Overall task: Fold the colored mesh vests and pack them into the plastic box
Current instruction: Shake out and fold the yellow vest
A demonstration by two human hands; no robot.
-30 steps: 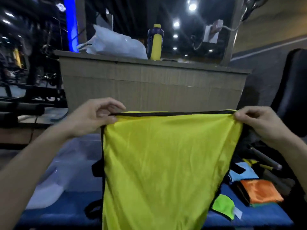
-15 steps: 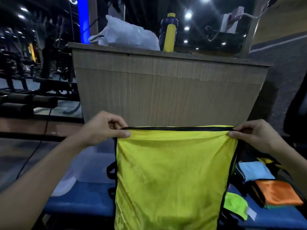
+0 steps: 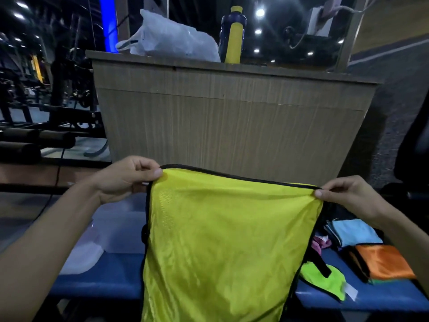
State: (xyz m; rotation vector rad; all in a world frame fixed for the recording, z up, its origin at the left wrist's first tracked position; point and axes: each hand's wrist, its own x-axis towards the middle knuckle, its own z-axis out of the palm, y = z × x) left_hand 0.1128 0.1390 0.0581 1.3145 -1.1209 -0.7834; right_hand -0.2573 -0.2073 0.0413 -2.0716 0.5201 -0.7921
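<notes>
grip: left hand [image 3: 126, 180] and right hand [image 3: 346, 196] fingers pinch yellow vest [image 3: 222, 240] top corners
risk: slick mesh probably slips, fold skews

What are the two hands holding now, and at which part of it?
Both hold the yellow mesh vest by its black-trimmed top edge: the left hand pinches the left corner, the right hand pinches the right corner. The vest hangs down between them.
</notes>
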